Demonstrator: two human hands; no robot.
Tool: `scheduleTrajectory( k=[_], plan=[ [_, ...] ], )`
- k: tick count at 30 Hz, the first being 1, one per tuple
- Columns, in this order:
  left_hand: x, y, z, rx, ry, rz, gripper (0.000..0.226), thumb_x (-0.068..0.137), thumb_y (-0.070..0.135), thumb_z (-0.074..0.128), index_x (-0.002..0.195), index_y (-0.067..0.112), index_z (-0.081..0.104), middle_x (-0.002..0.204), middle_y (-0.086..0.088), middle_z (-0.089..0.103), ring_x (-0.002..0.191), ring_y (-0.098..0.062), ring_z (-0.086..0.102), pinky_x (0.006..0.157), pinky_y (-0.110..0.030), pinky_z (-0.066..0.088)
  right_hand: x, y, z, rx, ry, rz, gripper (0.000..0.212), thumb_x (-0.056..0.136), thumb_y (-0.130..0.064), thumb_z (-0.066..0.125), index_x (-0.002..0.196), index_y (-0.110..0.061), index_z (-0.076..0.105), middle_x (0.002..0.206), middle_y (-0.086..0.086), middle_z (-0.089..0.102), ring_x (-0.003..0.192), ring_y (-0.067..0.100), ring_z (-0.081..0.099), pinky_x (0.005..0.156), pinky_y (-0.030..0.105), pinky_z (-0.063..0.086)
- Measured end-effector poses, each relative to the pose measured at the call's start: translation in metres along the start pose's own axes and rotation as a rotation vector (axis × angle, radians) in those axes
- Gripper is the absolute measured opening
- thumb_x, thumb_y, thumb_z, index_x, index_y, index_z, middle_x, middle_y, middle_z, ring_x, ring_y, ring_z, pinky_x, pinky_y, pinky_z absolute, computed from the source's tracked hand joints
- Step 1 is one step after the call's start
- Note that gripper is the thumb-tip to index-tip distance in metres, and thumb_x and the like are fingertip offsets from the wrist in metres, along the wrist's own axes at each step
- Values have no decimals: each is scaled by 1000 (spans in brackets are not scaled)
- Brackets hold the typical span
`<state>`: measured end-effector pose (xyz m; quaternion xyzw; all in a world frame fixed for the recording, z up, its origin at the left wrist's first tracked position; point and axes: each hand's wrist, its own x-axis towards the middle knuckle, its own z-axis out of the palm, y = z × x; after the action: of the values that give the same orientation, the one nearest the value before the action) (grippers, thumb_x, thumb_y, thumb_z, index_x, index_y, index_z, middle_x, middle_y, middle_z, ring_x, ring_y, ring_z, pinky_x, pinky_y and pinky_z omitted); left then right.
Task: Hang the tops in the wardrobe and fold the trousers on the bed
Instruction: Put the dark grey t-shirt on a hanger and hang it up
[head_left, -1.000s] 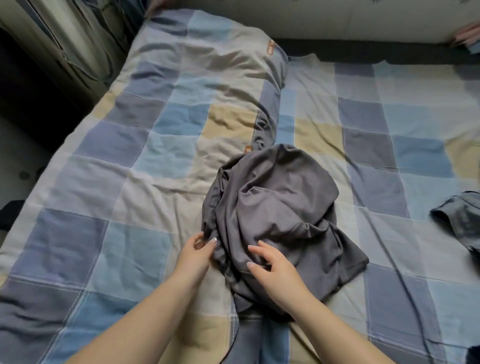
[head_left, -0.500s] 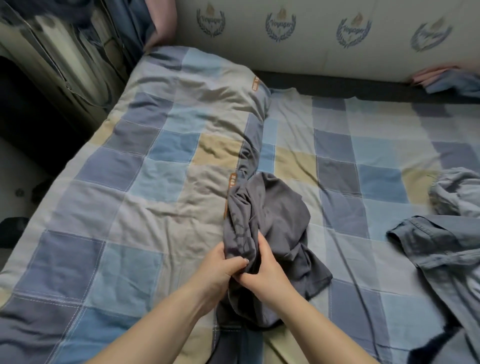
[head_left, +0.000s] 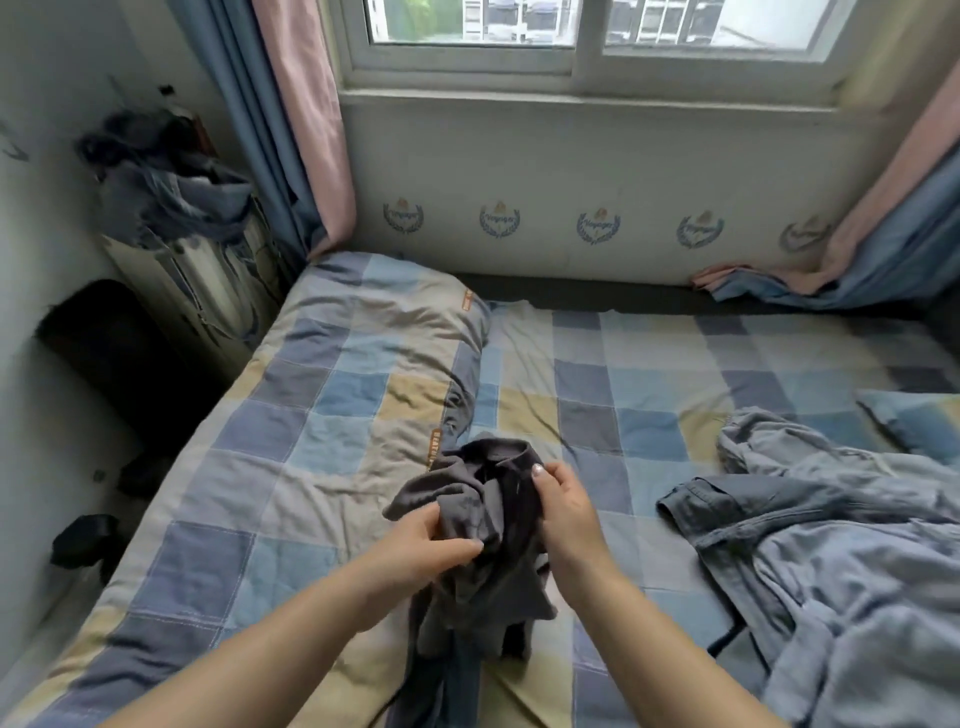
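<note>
Grey garment: a dark grey garment (head_left: 483, 525) is bunched and lifted off the bed (head_left: 291, 467), over its near middle; its lower part hangs toward the checked cover. Whether it is a top or trousers I cannot tell from this bundle.
Why held so: both hands gather it at the upper part, probably to find an edge or opening and shake it out before hanging or folding.
Left hand: the left hand (head_left: 415, 551) grips the cloth from the left, its fingers (head_left: 457, 545) curled round a fold with the thumb on top.
Right hand: the right hand (head_left: 566, 512) holds the right side, thumb (head_left: 537, 470) pressed over the upper hem, the other fingers hidden behind the cloth.
Arms: both forearms reach forward from the lower edge and converge on the bundle, wrists near each other.
Nearby: a pale blue heap of clothes (head_left: 810, 530) lies crumpled on the right of the bed, apart from the hands.
Further out: a folded quilt (head_left: 374, 332) lies on the bed's left; 1 window (head_left: 587, 36) with curtains (head_left: 306, 119) stands behind.
</note>
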<state>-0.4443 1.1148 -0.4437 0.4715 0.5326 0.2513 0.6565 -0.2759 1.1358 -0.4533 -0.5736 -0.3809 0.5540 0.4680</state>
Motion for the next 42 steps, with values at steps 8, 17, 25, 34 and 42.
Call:
scheduleTrajectory(
  k=[8,17,25,34,42],
  plan=[
    [-71,131,24,667,275,336,23,83,44,68,94,24,64,95,11,67,89,-3,62,78,-23,51,-87,-153,-61,-409,26,-476,16,96,-21,41,81,-25,46,69,-8,48,62,-3,45,61,18,36],
    [-122,201,114,574,-72,533,16,82,22,73,89,25,59,77,7,62,68,-3,56,67,-16,46,-193,-240,-105,-744,177,-734,8,88,-32,36,86,-27,42,63,-11,45,62,-2,49,56,15,36],
    [-149,222,154,546,-187,722,21,84,12,68,74,23,52,71,8,58,62,-5,54,60,-19,45,-290,-265,-131,-881,577,-830,7,97,-21,46,91,-18,47,65,-12,47,61,4,49,58,17,33],
    [-190,222,206,767,-307,926,31,73,4,61,72,30,44,75,7,53,71,-17,52,62,-27,41,-418,-259,-163,-904,1041,-700,7,97,-18,50,98,-12,53,65,-12,51,59,8,48,58,21,33],
    [-224,216,271,879,-368,1077,22,73,3,59,87,20,58,89,1,63,85,-23,57,72,-29,43,-566,-248,-214,-1055,1268,-484,11,95,-19,54,99,-9,58,69,-10,54,68,16,52,57,16,34]
  ],
)
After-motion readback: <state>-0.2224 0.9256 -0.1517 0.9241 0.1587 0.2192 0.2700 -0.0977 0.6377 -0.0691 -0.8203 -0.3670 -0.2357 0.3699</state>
